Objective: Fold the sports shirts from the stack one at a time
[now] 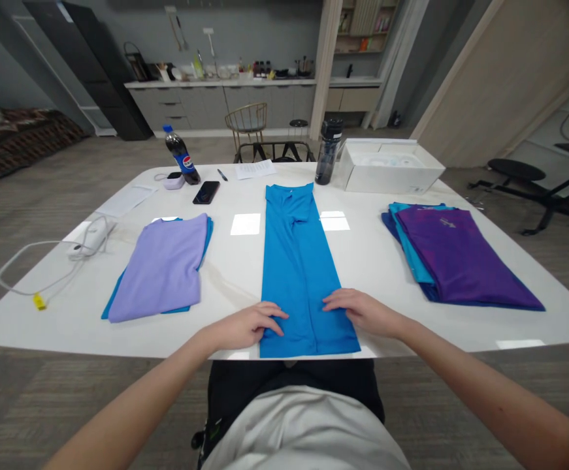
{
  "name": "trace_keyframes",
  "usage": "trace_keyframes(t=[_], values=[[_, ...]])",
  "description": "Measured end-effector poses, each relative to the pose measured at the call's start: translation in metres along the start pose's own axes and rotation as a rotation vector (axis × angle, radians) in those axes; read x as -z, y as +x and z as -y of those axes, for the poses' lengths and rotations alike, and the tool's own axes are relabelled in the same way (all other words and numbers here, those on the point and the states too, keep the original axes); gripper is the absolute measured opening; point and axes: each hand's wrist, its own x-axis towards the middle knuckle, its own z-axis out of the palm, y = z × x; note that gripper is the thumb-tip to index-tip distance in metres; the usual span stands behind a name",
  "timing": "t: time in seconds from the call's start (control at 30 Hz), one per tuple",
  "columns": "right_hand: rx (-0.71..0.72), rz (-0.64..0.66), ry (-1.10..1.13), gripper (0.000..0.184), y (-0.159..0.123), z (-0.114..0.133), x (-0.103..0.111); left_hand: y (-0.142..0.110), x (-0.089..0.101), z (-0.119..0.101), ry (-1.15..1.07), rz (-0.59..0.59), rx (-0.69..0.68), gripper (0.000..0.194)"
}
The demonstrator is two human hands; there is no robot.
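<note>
A long bright blue garment (pixel 298 261) lies folded lengthwise down the middle of the white table (pixel 362 254), its near end at the table's front edge. My left hand (pixel 251 325) rests flat on the garment's near left edge, fingers stretched out. On the near right edge lies my right hand (pixel 357 309), also flat with fingers extended. Neither hand holds anything.
A folded lilac top on a blue one (pixel 164 266) lies at the left. A stack of purple and blue garments (pixel 453 253) sits at the right. At the far edge stand a cola bottle (pixel 180 154), phone (pixel 206 192), dark flask (pixel 328 151) and white box (pixel 390 167). A cable (pixel 39 271) trails left.
</note>
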Motion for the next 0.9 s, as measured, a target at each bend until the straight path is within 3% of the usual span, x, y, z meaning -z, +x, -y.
trace_keyframes(t=[0.17, 0.3, 0.4, 0.47, 0.57, 0.67, 0.8, 0.83, 0.9], values=[[-0.107, 0.128, 0.171, 0.027, -0.031, -0.014, 0.009, 0.001, 0.009, 0.002, -0.047, 0.073, -0.012, 0.050], [-0.085, 0.074, 0.080, 0.014, -0.032, -0.008, -0.003, 0.008, -0.009, 0.002, 0.021, -0.062, 0.024, 0.016], [-0.075, -0.009, 0.022, 0.016, -0.024, 0.001, -0.008, 0.013, -0.019, -0.002, -0.002, -0.184, 0.078, 0.016], [-0.086, -0.100, 0.060, 0.017, -0.015, 0.007, -0.002, 0.019, -0.013, -0.005, -0.095, -0.287, 0.109, 0.019], [-0.125, -0.312, 0.158, 0.018, 0.009, 0.009, 0.025, 0.039, 0.018, -0.007, -0.245, -0.482, 0.177, 0.020], [-0.200, -0.552, 0.152, 0.019, 0.053, -0.005, 0.067, 0.079, 0.069, 0.007, -0.346, -0.680, 0.252, 0.024], [-0.323, -0.806, 0.122, 0.028, 0.139, -0.058, 0.113, 0.148, 0.138, 0.063, -0.516, -0.958, 0.275, 0.033], [-0.369, -0.844, 0.111, 0.031, 0.161, -0.074, 0.119, 0.163, 0.150, 0.080, -0.542, -0.960, 0.344, 0.033], [-0.552, -0.773, 0.053, 0.033, 0.199, -0.105, 0.125, 0.185, 0.167, 0.115, -0.493, -0.921, 0.559, 0.033]])
